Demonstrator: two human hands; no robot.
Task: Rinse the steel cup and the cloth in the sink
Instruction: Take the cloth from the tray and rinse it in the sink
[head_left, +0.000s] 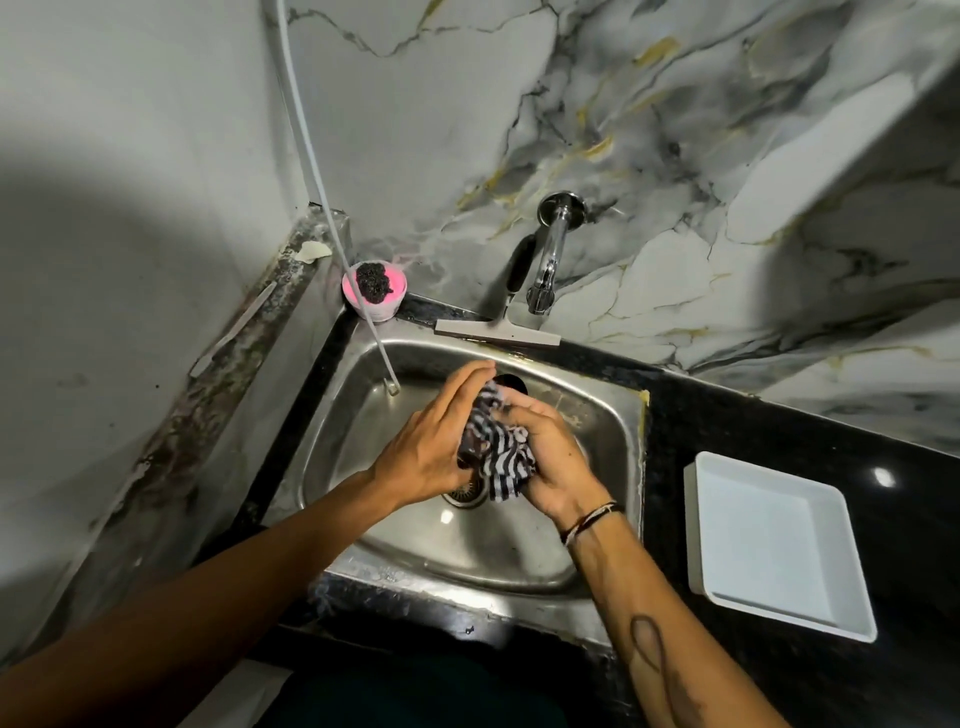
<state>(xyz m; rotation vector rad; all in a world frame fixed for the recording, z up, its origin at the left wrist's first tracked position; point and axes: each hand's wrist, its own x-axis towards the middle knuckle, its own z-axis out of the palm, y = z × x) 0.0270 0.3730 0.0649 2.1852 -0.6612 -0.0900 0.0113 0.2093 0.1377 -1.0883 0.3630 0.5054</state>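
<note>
A black-and-white striped cloth (496, 449) is bunched between both my hands over the steel sink (613, 447). My left hand (431, 441) presses on it from the left, fingers stretched toward the tap side. My right hand (550, 467) cups it from the right, with thread bands on the wrist. Just behind the cloth a dark round rim (511, 383) shows, possibly the steel cup, mostly hidden by my hands. The chrome tap (548, 260) sticks out of the marble wall above the sink; I cannot tell whether water runs.
A white square tray (774, 545) lies on the black counter to the right. A squeegee (498, 330) rests on the sink's back edge. A pink bowl with a dark scrubber (373, 288) sits at the back left corner. A white hose (332, 208) hangs into the sink. The drain (465, 493) is below my hands.
</note>
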